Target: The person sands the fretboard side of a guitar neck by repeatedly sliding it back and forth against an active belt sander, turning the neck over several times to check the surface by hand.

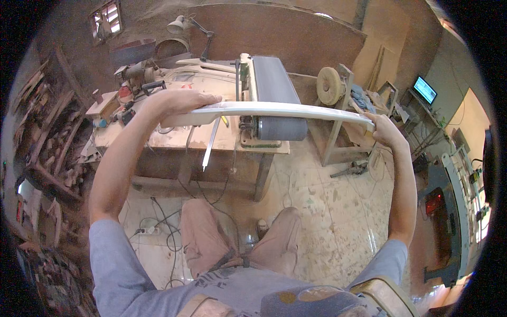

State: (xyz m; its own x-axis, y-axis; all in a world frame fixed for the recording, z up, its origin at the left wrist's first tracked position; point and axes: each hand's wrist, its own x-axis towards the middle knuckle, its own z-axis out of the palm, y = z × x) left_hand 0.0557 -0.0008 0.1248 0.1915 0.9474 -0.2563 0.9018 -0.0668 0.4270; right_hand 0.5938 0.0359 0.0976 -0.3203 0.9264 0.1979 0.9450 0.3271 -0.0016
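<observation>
A long, pale, slightly curved board (288, 109), which looks like wood, spans the view from side to side. My left hand (187, 100) grips its broader left end, fingers laid over the top. Around the narrower right end, my right hand (390, 130) is closed. Behind and below the board's middle stands a belt sander with a wide grey belt (274, 79) and a dark front roller (282, 128). The board crosses just over the roller; whether it touches the belt I cannot tell.
The sander sits on a dusty workbench (211, 140) with power tools (132, 79) at its left. A round buffing wheel (331, 85) on a wooden stand is at right. Cables and a power strip (149, 231) lie on the tiled floor. A lit screen (425, 90) stands far right.
</observation>
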